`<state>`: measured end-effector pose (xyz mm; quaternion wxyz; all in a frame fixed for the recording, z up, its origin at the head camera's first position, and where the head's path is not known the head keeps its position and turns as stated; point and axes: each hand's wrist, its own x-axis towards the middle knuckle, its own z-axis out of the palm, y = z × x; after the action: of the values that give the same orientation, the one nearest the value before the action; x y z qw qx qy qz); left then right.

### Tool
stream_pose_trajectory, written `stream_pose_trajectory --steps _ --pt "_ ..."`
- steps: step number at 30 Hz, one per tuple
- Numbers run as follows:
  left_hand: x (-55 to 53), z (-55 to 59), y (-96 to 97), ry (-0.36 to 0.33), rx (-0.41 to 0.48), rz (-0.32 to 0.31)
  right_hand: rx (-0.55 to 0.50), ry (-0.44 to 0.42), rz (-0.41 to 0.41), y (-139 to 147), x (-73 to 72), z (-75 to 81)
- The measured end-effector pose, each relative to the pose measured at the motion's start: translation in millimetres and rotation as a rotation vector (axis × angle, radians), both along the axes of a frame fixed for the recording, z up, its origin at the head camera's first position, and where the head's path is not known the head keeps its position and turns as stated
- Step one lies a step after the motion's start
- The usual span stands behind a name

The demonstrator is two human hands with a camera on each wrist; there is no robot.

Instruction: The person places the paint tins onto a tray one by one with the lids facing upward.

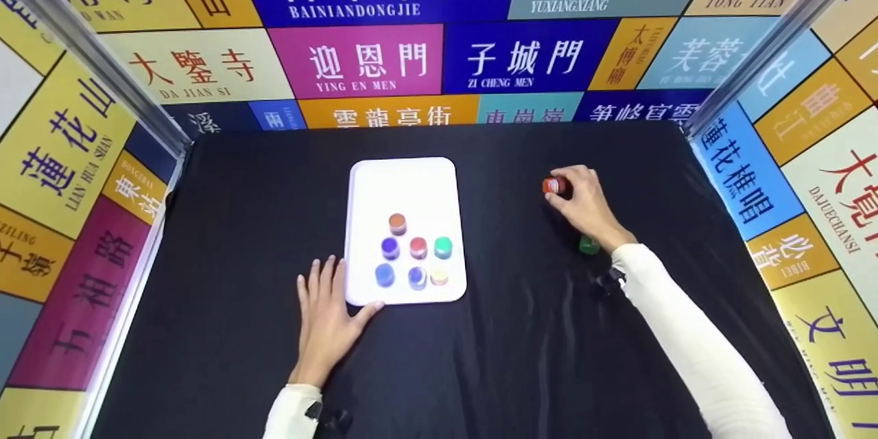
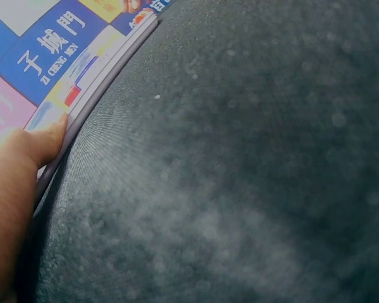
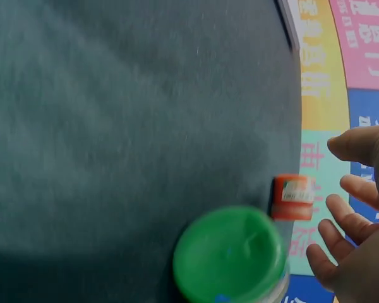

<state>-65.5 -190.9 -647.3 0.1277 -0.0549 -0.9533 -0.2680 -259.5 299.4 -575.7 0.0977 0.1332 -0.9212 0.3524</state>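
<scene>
My left hand [image 1: 328, 319] lies with straight fingers along the left side of a white tray [image 1: 405, 185], its thumb on the near edge; the left wrist view shows that thumb at the tray's rim. Several small paint jars stand on the tray, among them a brown jar [image 1: 397, 223], a green-lidded jar [image 1: 442, 247] and a yellow jar [image 1: 439, 276]. At the right, my right hand [image 1: 586, 202] has its thumb and fingers spread about an orange-red jar [image 3: 293, 197]. A gap shows between fingers and jar in the right wrist view. Beneath that wrist is another green-lidded jar [image 3: 230, 255].
Black cloth [image 1: 260, 178] covers the table, with creases toward the front. Printed panels [image 1: 357, 58] with large characters stand around the back and both sides. Metal posts [image 1: 775, 41] rise at the back corners.
</scene>
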Motion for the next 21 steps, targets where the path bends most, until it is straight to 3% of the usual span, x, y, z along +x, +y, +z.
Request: stream_pose_trajectory --steps 6,9,11,14,16,18,21 --pt "0.4 0.4 -0.9 0.008 0.002 -0.001 0.025 -0.086 -0.007 9 -5.0 -6.8" --pt "0.1 0.2 -0.8 0.014 0.002 -0.003 0.006 -0.087 0.002 14 -8.8 -14.1" --pt "-0.1 -0.4 -0.5 0.014 0.001 -0.006 -0.047 -0.068 0.029 26 -16.9 -32.3" --pt "0.1 -1.0 -0.2 0.010 -0.002 -0.008 -0.053 -0.064 0.037 29 -18.7 -37.5" --pt "0.5 -0.9 -0.3 0.006 -0.001 -0.005 -0.044 -0.065 0.046 30 -18.9 -37.9" --pt "0.8 -0.8 -0.4 0.003 -0.002 -0.004 0.009 -0.092 0.026 21 -12.4 -23.7" --pt "1.0 -0.8 -0.6 -0.001 -0.004 -0.006 0.033 -0.123 0.021 20 -11.5 -22.6"
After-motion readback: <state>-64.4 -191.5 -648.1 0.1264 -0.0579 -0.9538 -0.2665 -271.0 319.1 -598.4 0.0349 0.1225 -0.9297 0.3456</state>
